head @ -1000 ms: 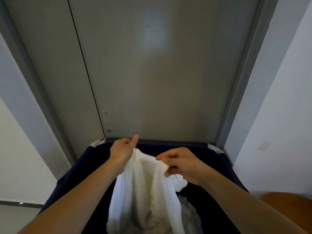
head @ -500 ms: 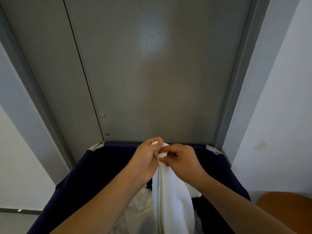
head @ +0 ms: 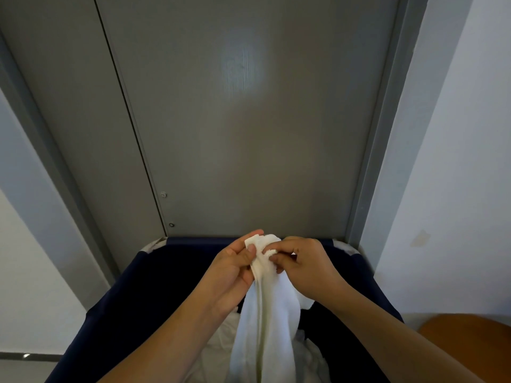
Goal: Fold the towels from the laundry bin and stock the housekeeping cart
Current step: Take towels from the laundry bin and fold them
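Now | left hand (head: 235, 268), right hand (head: 301, 268) pinch one towel (head: 265, 322) | one bin (head: 154, 294)

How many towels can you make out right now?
2: one white towel pinched by both hands over the bin; crumpled white laundry lies beneath. More may be hidden.

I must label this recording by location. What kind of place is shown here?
Probably a service corridor or doorway in a hotel or similar building. A grey door in a metal frame stands between plain white walls, and both hands hold a white towel above a dark blue laundry bin.
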